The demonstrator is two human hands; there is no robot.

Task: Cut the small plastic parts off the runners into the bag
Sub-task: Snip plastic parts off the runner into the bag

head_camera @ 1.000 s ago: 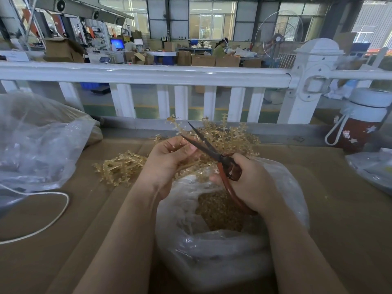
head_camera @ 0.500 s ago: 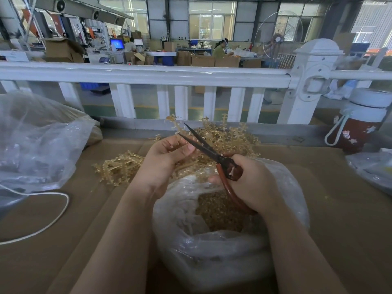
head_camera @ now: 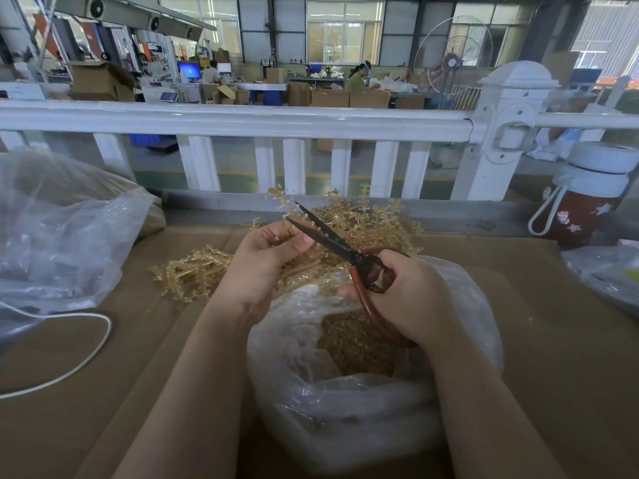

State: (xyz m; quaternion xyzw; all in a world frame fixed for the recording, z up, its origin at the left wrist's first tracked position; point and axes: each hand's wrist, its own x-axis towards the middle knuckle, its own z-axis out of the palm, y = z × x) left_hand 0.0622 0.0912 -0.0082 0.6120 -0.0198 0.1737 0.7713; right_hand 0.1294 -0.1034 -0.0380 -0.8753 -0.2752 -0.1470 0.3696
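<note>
My left hand [head_camera: 262, 257] sits at about ten o'clock from the bag [head_camera: 345, 402], fingers curled round one amber runner [head_camera: 281, 203] that sticks up and away toward twelve o'clock, its little parts branching off both sides. That long axis is what matters: the scissors [head_camera: 328, 235] cross it from the four o'clock side, blades parted a little, their tips pointing to ten o'clock and reaching the runner just above my left fingertips. My right hand [head_camera: 408, 295] is wrapped round the red-brown handles, directly over the bag's open mouth. I judge the next snip should drop its part toward the bag, though the cut point lies slightly beyond the mouth's far rim. The heap of runners [head_camera: 373, 223] lies at twelve o'clock, more of them [head_camera: 193, 271] at nine.

Hidden: whether a part sits between the blades, which is too small to tell. My right palm covers the lower handle loop, and my left palm hides the runner's lower end.
</note>
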